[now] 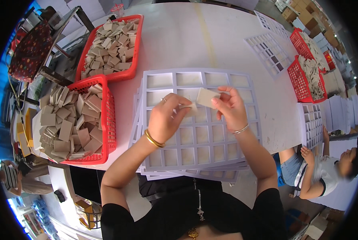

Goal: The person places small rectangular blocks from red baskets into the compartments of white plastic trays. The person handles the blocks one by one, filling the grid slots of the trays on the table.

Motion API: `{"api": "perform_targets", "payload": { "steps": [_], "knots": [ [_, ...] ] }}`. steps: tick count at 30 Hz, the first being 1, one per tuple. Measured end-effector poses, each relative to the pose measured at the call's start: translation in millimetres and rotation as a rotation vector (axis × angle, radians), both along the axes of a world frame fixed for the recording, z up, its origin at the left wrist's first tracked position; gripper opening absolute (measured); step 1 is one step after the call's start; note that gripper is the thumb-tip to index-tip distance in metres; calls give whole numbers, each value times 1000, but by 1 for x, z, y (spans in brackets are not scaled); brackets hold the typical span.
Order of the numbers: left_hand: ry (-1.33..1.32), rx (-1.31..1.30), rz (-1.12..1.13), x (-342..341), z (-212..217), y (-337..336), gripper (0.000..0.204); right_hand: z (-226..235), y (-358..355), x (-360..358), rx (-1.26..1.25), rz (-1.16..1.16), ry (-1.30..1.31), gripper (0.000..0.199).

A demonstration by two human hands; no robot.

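Observation:
My right hand (233, 108) pinches a flat beige rectangular tile (207, 97) between thumb and fingers, its broad face tilted up. My left hand (167, 117) is closed in a pinch close to it, with a small pale piece (193, 108) at the fingertips; its kind is too small to tell. Both hands hover over the middle of a white grid tray (179, 124) divided into square and rectangular compartments. Under this tray lie several similar trays (135, 116), slightly askew. Pale bottoms show in the compartments, partly covered by my hands.
Two red baskets (110, 120) (138, 48) heaped with beige tiles (61, 124) stand at the left. Far right are more red baskets (295, 78) and grid trays (269, 52) on the white table (171, 36). At the right a seated person (323, 172) holds another grid tray (311, 124).

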State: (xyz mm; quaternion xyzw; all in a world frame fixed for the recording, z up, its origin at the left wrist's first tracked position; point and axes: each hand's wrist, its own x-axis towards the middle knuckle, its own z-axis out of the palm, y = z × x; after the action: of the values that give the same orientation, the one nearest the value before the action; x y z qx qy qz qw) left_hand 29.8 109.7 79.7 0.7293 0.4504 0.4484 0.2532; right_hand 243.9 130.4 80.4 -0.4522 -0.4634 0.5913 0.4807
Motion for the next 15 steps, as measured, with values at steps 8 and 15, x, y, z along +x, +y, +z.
{"api": "perform_targets", "payload": {
  "steps": [8,15],
  "knots": [
    [107,-256,-45,-11,-34,20,9,-12,16,22,61,47,-187,29],
    [253,-270,-147,-11,-31,28,12,-19,15,17,243,215,-526,20]
  ]
}}
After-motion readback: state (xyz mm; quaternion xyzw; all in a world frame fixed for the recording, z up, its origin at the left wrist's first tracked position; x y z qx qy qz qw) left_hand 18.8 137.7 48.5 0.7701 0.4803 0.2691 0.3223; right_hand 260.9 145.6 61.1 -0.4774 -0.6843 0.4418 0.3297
